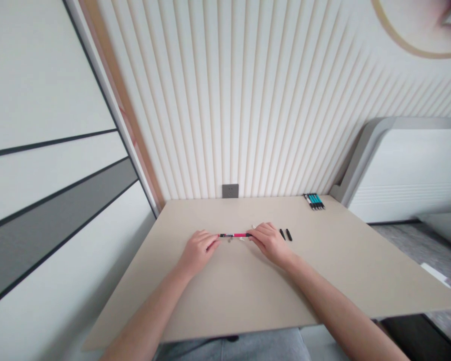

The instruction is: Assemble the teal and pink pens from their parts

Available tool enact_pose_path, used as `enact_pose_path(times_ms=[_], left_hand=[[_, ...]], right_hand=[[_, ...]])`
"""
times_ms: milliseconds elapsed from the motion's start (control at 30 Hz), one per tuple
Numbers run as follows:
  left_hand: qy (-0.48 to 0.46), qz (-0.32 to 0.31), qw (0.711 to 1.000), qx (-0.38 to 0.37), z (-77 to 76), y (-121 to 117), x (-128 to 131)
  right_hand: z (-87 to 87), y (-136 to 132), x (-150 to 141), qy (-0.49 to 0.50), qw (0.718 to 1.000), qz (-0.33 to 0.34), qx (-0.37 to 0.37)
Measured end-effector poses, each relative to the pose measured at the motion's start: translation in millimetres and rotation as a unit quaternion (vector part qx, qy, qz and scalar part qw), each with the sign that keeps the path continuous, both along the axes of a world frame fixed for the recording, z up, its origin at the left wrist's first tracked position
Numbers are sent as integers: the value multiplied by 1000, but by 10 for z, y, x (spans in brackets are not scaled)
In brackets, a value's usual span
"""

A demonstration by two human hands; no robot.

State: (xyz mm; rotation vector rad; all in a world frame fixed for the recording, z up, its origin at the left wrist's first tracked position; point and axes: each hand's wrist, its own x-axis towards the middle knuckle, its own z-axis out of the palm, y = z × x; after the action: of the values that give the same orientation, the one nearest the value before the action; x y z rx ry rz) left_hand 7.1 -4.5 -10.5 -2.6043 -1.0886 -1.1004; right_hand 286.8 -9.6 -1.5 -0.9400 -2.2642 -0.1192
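Observation:
A slim pink-and-black pen [241,235] lies level between my two hands, a little above or on the table; I cannot tell which. My left hand [198,249] pinches its left end with thumb and fingers. At the other end, the fingers of my right hand [269,242] are closed on the black tip part. Tiny pale bits [230,240] lie on the table just below the pen, too small to name. Two short black pieces [288,234], like pen caps, rest just right of my right hand, one partly behind it.
The beige table [233,291] stands against a ribbed wall. Several teal-and-black pens [314,201] lie side by side at its back right corner. A dark wall socket [230,191] sits just above the back edge. To the left rises a white cabinet [60,240]; a headboard [406,165] is at right.

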Motion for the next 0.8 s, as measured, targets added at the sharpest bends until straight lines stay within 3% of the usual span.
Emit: enact_pose_path(times_ms=[333,800], left_hand=[[114,31,992,47,80,-100,64],[84,64,994,26,101,-62,24]], right_hand=[[9,-33,6,-52,998,3,36],[20,-14,-23,-32,998,-26,41]])
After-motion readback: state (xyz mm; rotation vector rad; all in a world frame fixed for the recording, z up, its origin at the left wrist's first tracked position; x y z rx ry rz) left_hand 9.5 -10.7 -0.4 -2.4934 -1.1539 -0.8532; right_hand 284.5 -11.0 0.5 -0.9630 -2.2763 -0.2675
